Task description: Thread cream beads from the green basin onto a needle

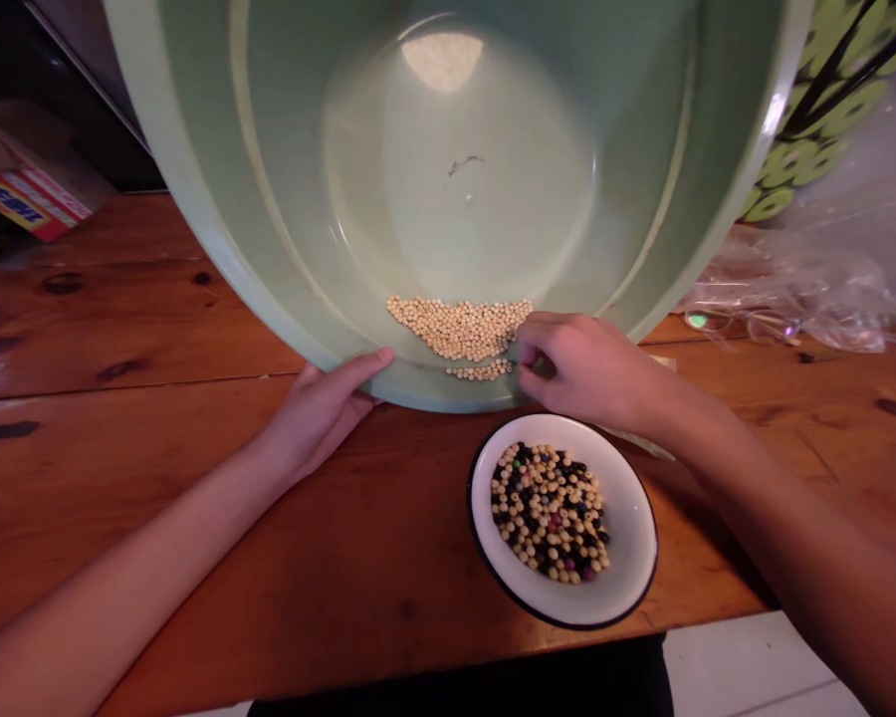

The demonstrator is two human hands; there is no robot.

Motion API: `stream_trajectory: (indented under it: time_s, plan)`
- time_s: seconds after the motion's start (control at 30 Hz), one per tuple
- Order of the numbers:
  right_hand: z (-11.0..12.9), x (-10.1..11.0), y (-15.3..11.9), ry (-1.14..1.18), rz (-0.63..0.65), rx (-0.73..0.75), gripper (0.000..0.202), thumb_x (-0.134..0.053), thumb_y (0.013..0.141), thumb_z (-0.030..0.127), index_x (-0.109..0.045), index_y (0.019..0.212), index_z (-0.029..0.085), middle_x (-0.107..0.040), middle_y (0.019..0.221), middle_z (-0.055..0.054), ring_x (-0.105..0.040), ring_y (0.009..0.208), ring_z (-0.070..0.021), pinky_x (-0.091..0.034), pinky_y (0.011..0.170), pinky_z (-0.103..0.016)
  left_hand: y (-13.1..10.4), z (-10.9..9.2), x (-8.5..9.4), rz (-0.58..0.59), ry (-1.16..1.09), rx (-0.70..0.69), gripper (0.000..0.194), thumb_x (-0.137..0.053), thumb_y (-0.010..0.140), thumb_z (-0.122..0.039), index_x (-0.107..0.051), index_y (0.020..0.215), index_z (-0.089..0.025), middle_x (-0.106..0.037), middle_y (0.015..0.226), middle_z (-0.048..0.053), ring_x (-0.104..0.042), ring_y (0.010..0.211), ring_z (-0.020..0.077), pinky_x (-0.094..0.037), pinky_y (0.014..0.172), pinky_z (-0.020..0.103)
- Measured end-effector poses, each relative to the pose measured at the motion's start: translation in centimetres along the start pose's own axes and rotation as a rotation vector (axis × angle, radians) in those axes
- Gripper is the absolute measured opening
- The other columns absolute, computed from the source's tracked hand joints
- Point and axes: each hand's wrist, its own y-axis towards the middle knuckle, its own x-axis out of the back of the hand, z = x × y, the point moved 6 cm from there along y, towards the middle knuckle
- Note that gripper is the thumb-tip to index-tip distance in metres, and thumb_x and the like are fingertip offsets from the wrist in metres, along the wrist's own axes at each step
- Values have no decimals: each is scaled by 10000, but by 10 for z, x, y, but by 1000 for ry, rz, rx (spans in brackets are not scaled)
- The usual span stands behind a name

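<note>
A large green basin (485, 229) is tilted toward me, with pale round beads (463, 329) gathered along its lower side. My left hand (336, 403) grips the basin's rim, thumb on the inside and fingers underneath. Over the near right part of the basin, my right hand (567, 363) has its fingers curled together beside the beads; what they hold, if anything, is hidden. Just below it, a white bowl with a dark rim (631, 528) holds a mix of pale, black and a few coloured beads (549, 513).
The wooden table (284, 588) lies beneath everything. Clear plastic bags (821, 269) and glasses (773, 324) are at the right, near a green patterned item (806, 149). An open cardboard box (37, 184) stands at the upper left.
</note>
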Motion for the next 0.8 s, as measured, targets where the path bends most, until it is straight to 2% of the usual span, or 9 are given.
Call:
stream_trajectory:
  time_s: [0.2,0.4,0.7,0.8]
  plan:
    - [0,-2,0,-18,-12,-14,52,-474,751,189,-494,703,183,-578,781,-27,-465,638,-141,-298,574,-264,-3,-1,-4,65,-32,-7,447,-678,791,-204,-579,1226,-243,-724,1063,-7,-632,1066,233,-538,935,357]
    - [0,-2,0,-27,-10,-13,58,-469,756,192,-500,708,184,-585,792,-29,-466,640,-142,-293,573,-266,-2,-1,-2,41,-40,-1,478,-685,785,-193,-562,1241,-269,-720,1084,-26,-633,1074,226,-542,938,355]
    - [2,-3,1,-57,-10,-15,82,-460,790,195,-517,733,181,-609,807,-37,-487,651,-148,-280,573,-265,-2,0,-1,89,-59,-16,500,-669,797,-181,-541,1274,-263,-715,1099,-23,-628,1086,223,-534,943,337]
    - [3,-3,2,-68,-7,-18,103,-456,810,190,-548,762,184,-627,802,-34,-505,659,-153,-284,581,-265,0,0,0,63,-54,-19,521,-678,793,-185,-531,1289,-244,-719,1089,4,-637,1064,224,-543,927,345]
